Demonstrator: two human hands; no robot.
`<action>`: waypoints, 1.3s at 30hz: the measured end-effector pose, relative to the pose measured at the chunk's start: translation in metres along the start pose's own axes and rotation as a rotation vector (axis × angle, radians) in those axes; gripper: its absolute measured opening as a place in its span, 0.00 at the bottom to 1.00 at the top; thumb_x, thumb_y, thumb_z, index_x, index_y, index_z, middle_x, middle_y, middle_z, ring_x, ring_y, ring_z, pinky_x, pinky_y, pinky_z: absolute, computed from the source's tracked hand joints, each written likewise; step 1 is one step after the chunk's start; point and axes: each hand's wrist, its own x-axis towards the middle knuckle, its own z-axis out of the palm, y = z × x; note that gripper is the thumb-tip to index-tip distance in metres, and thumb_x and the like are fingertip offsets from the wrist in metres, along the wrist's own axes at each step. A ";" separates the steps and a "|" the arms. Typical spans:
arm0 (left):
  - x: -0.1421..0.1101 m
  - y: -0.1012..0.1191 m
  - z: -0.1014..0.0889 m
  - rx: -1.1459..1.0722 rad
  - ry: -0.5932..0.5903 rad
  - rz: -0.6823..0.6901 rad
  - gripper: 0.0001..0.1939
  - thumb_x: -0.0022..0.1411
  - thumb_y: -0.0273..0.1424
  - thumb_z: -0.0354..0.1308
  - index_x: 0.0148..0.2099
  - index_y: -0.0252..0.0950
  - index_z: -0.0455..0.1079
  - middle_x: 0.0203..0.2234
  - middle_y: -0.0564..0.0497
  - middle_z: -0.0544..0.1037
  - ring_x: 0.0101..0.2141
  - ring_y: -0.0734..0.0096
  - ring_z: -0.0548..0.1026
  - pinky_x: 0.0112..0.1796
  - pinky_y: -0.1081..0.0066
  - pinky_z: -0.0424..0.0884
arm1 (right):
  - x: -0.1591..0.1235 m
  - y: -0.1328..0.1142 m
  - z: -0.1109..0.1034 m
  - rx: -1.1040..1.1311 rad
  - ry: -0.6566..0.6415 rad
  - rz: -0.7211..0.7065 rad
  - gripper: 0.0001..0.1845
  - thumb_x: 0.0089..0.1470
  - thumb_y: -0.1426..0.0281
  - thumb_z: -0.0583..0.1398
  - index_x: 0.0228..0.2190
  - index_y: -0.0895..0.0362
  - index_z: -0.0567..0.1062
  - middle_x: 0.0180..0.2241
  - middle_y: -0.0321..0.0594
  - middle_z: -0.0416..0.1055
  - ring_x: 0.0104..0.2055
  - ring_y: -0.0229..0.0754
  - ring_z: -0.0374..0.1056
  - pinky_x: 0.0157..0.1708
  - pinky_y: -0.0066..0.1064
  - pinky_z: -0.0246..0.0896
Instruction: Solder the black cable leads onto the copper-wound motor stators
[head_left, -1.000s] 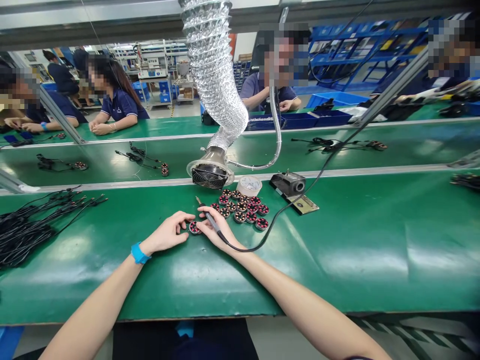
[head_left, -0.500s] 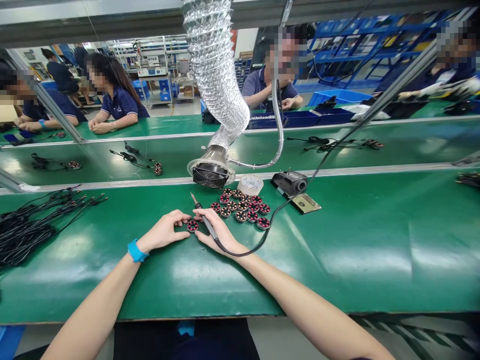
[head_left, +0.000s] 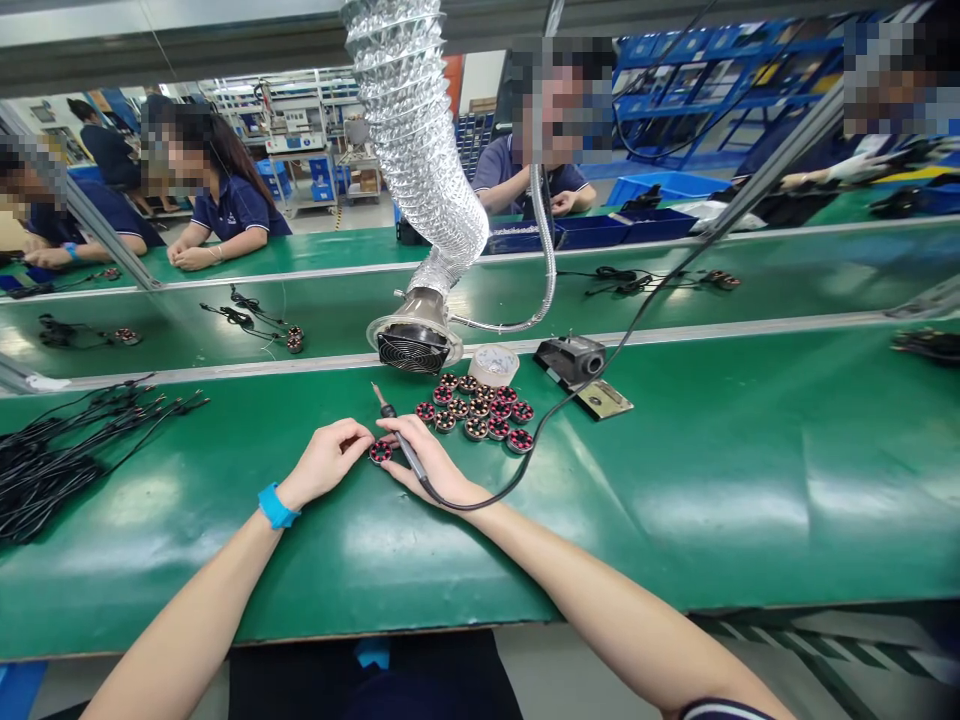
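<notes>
A small round motor stator (head_left: 380, 452) with red windings is on the green bench between my hands. My left hand (head_left: 328, 462), with a blue wristband, has thumb and fingertips pinched together at the stator's upper left edge. What the pinch holds, if anything, is too small to make out. My right hand (head_left: 431, 465) carries a soldering iron (head_left: 409, 450), its tip pointing up and away to the left. That hand's thumb and fingers also rest against the stator's right side. Several more stators (head_left: 480, 408) lie grouped just beyond my right hand.
A fume-extraction duct (head_left: 415, 335) hangs over the bench. Behind the stators are a roll of tape (head_left: 494, 366) and a soldering iron stand (head_left: 574, 360). Black cables (head_left: 60, 460) are heaped at left. The iron's cord (head_left: 555, 410) crosses upward right. Co-workers sit across the line.
My left thumb and fingers have closed from a spread around the stator into a pinch at its edge. My right hand keeps the soldering iron. The view has shifted slightly.
</notes>
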 end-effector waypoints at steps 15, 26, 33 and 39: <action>0.000 -0.001 0.002 -0.503 -0.158 -0.489 0.17 0.56 0.44 0.61 0.29 0.34 0.68 0.16 0.57 0.68 0.13 0.83 0.59 0.15 0.79 0.53 | -0.001 0.004 0.000 -0.008 -0.002 0.011 0.31 0.56 0.78 0.62 0.58 0.49 0.62 0.50 0.42 0.61 0.48 0.41 0.71 0.53 0.40 0.70; 0.001 0.007 -0.011 -0.458 -0.060 -0.541 0.23 0.55 0.50 0.61 0.28 0.33 0.69 0.16 0.57 0.66 0.14 0.83 0.58 0.14 0.79 0.51 | -0.002 0.004 0.001 -0.023 0.004 0.011 0.31 0.56 0.78 0.62 0.58 0.48 0.62 0.50 0.43 0.61 0.49 0.41 0.71 0.53 0.40 0.71; -0.001 -0.001 -0.011 -0.444 -0.253 -0.525 0.21 0.49 0.46 0.68 0.34 0.32 0.74 0.16 0.58 0.67 0.15 0.81 0.61 0.16 0.78 0.56 | -0.003 0.006 0.000 -0.017 0.011 -0.010 0.31 0.56 0.77 0.62 0.58 0.49 0.62 0.50 0.43 0.61 0.48 0.41 0.71 0.53 0.42 0.71; 0.001 0.000 -0.005 -0.471 -0.247 -0.506 0.19 0.52 0.46 0.66 0.33 0.32 0.74 0.17 0.58 0.66 0.17 0.82 0.59 0.17 0.78 0.55 | -0.002 0.006 0.000 -0.020 0.002 -0.007 0.31 0.56 0.76 0.63 0.59 0.49 0.62 0.50 0.43 0.60 0.49 0.41 0.71 0.53 0.40 0.70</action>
